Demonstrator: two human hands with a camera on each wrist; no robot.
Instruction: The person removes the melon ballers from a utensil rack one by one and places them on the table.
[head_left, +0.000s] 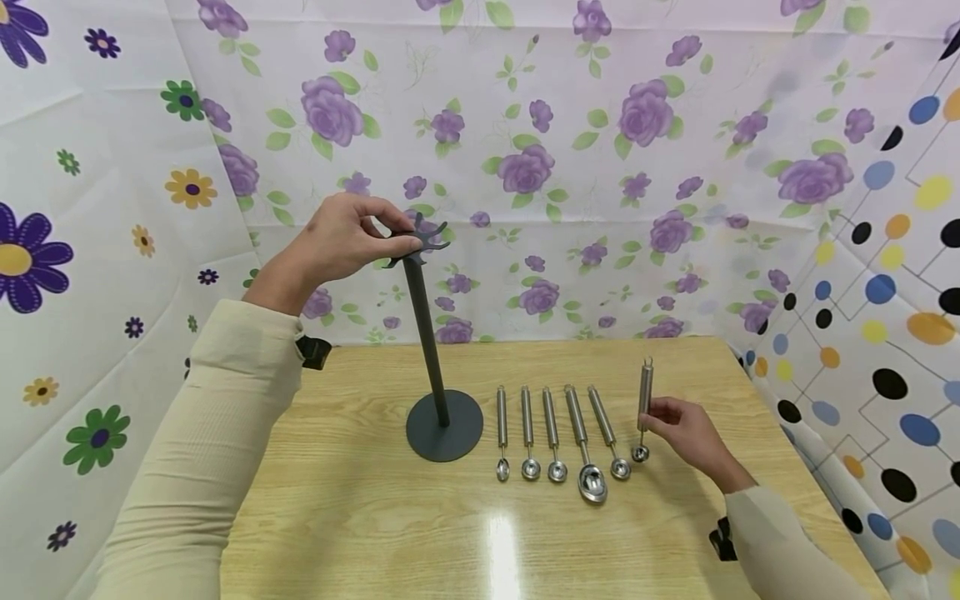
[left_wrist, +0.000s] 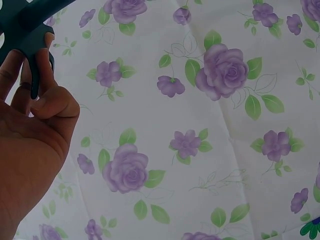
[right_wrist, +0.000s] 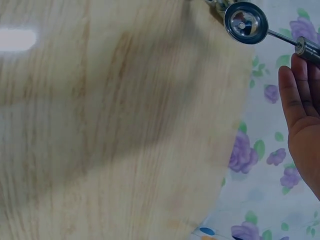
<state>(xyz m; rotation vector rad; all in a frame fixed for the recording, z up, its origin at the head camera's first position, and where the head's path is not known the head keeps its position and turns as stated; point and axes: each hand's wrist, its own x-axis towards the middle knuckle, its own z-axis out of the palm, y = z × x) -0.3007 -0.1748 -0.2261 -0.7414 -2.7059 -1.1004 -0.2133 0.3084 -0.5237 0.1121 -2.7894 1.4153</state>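
A dark utensil stand [head_left: 426, 333] stands upright on its round base [head_left: 465, 427], with curved hooks at the top. My left hand [head_left: 337, 237] pinches the hooked top [left_wrist: 34, 47] between thumb and fingers. At the right, my right hand [head_left: 693, 437] holds a melon baller [head_left: 646, 387] by the lower part of its steel handle. Its handle points up and its small round bowl [right_wrist: 245, 22] hangs down, close above or on the table; I cannot tell which. Left of it lie more melon ballers [head_left: 528, 421], a narrow oval scoop [head_left: 502, 425] and a large spoon [head_left: 592, 483].
The utensils lie in a row on the wooden table [head_left: 360, 517], handles toward the back, between the stand and my right hand. Flowered cloth [head_left: 480, 150] hangs behind the table, with patterned cloth at both sides. Light glares off the table front.
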